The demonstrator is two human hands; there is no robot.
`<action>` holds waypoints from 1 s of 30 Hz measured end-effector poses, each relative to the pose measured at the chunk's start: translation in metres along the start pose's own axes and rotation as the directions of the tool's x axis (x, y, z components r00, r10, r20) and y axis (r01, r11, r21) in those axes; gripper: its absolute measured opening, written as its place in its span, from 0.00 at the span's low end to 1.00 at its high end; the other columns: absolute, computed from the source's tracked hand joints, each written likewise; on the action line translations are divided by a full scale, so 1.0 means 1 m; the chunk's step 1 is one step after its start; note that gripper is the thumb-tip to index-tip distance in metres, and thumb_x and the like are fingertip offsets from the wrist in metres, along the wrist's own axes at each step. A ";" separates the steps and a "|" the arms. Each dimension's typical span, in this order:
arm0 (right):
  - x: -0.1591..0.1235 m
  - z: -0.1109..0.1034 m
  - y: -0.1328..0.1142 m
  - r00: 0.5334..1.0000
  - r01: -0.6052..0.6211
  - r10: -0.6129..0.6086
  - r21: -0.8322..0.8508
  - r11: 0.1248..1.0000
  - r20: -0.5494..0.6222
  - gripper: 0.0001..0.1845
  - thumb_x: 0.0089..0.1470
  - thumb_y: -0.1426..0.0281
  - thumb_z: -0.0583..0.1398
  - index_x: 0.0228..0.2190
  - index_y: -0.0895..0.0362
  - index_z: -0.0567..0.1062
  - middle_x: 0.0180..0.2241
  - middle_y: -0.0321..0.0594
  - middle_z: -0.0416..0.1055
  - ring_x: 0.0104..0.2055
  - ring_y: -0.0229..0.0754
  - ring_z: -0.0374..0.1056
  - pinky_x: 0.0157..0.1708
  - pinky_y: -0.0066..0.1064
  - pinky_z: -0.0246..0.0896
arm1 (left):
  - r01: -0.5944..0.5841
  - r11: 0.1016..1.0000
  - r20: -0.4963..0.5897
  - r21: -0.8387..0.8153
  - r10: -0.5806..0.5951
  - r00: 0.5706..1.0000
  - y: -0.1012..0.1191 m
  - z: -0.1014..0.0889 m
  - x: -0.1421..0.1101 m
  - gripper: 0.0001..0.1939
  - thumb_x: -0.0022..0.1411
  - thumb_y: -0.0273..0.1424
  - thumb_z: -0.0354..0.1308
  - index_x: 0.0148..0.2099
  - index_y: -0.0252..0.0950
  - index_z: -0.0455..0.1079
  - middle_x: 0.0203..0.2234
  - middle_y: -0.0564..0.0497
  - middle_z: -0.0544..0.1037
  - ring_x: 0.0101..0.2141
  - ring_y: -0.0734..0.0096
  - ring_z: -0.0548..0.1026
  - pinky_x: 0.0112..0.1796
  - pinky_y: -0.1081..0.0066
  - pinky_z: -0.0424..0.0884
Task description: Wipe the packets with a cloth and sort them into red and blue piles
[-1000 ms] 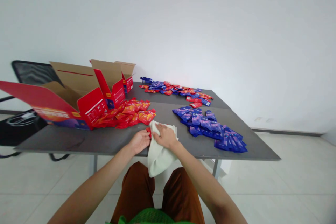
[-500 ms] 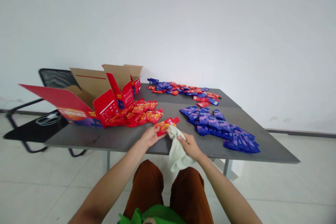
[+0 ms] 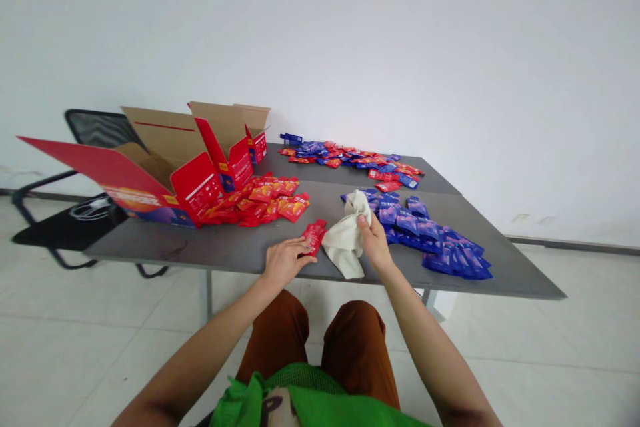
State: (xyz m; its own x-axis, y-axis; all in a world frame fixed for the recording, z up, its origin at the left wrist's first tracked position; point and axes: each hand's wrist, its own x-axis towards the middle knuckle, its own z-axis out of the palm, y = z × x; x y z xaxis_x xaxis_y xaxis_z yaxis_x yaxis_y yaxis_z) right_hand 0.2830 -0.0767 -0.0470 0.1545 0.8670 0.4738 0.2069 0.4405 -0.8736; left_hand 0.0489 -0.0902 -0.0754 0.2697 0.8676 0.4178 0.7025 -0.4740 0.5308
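Note:
My left hand (image 3: 287, 260) grips a red pouch (image 3: 314, 236) by its near left side, low over the table near the front edge. The pouch shows a plainer red face with pale print. In my right hand (image 3: 374, 240) is a crumpled off-white cloth (image 3: 346, 233), pinched at its right side, its lower corner hanging toward me. A small gap separates cloth and pouch. Beyond my left hand lies a heap of red and orange pouches (image 3: 265, 197). To the right of the cloth, purple-blue pouches (image 3: 417, 223) lie overlapping; the cloth hides some of them.
Open red cartons (image 3: 200, 187) with raised flaps line the left side of the grey table (image 3: 240, 243). Mixed red and blue pouches (image 3: 350, 159) lie along the back. A black mesh chair (image 3: 60, 233) stands at the left, a white cable on its seat.
The red pouch has been turned from its orange fruit-printed face to a plainer red one. My right hand has lifted the cloth up and away from the pouch, toward the purple-blue pile.

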 end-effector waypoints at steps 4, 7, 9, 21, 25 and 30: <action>-0.015 0.034 -0.004 0.870 0.176 -0.042 -0.230 0.957 0.492 0.24 0.63 0.57 0.48 0.57 0.52 0.65 0.54 0.42 0.68 0.55 0.47 0.63 0.57 0.46 0.52 | -0.045 0.972 0.146 0.231 0.011 0.989 0.019 -0.011 -0.014 0.22 0.58 0.52 0.54 0.38 0.42 0.79 0.46 0.48 0.78 0.53 0.61 0.70 0.52 0.64 0.65; -0.026 0.056 0.000 0.692 0.384 0.012 -0.382 0.841 0.722 0.24 0.63 0.59 0.48 0.59 0.47 0.62 0.58 0.38 0.64 0.63 0.47 0.53 0.62 0.52 0.34 | -0.018 0.935 0.165 0.353 -0.043 0.985 0.030 -0.015 -0.023 0.29 0.63 0.52 0.43 0.35 0.38 0.78 0.39 0.43 0.80 0.46 0.58 0.75 0.47 0.63 0.68; -0.024 0.064 0.003 0.671 0.445 0.070 -0.476 0.759 0.738 0.26 0.63 0.57 0.49 0.61 0.46 0.59 0.60 0.38 0.61 0.65 0.46 0.48 0.63 0.52 0.29 | 0.025 0.913 0.157 0.408 -0.098 0.983 0.034 -0.014 -0.026 0.30 0.66 0.49 0.39 0.37 0.36 0.77 0.38 0.41 0.80 0.41 0.58 0.77 0.42 0.64 0.70; 0.011 0.058 0.017 0.676 0.509 0.086 -0.548 0.664 0.732 0.29 0.63 0.56 0.50 0.61 0.55 0.60 0.61 0.41 0.58 0.65 0.47 0.48 0.64 0.46 0.31 | 0.164 0.853 0.150 0.496 -0.270 0.951 0.048 -0.001 -0.021 0.24 0.68 0.35 0.39 0.55 0.31 0.70 0.50 0.35 0.74 0.44 0.56 0.77 0.41 0.63 0.72; -0.011 0.040 0.011 0.538 0.589 -0.064 -0.320 0.742 0.841 0.27 0.63 0.58 0.50 0.61 0.53 0.59 0.61 0.39 0.59 0.66 0.44 0.46 0.65 0.44 0.30 | 0.088 0.899 0.101 0.429 -0.145 0.984 0.041 0.007 -0.033 0.24 0.69 0.34 0.39 0.50 0.29 0.74 0.50 0.36 0.74 0.55 0.57 0.69 0.51 0.63 0.67; 0.005 0.033 0.014 0.512 0.570 -0.006 -0.334 0.751 0.859 0.27 0.63 0.57 0.51 0.61 0.49 0.60 0.61 0.38 0.59 0.65 0.43 0.50 0.64 0.43 0.34 | 0.035 0.897 0.168 0.440 -0.121 0.978 0.039 0.005 -0.029 0.22 0.68 0.32 0.40 0.52 0.30 0.72 0.49 0.37 0.75 0.55 0.57 0.68 0.52 0.63 0.66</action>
State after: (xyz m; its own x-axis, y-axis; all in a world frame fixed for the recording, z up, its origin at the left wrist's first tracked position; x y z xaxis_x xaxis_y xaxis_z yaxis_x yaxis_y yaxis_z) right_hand 0.2543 -0.0582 -0.0606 -0.7523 0.6410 0.1524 0.5658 0.7470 -0.3490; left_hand 0.0717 -0.1334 -0.0703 0.2894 0.9314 0.2207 0.9298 -0.3283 0.1662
